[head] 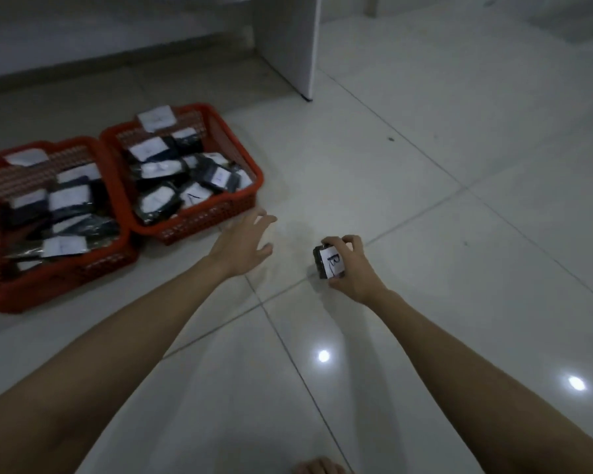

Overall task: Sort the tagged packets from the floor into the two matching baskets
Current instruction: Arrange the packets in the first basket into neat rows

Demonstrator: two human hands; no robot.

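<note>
My right hand [355,271] grips a small dark packet [327,263] whose white tag reads "B", just above the tiled floor at centre. My left hand [245,242] is stretched out, fingers spread and holding nothing, just right of the nearer corner of the right red basket [199,227]. That basket holds several dark packets with white tags, one marked "A". The left red basket [48,285] stands against it and also holds several tagged packets. Each basket has a white label on its far rim.
A white cabinet panel [288,42] stands on the floor behind the baskets, with a wall along the back left. Pale glossy tiles [459,200] stretch to the right and front. Toes of a foot [319,465] show at the bottom edge.
</note>
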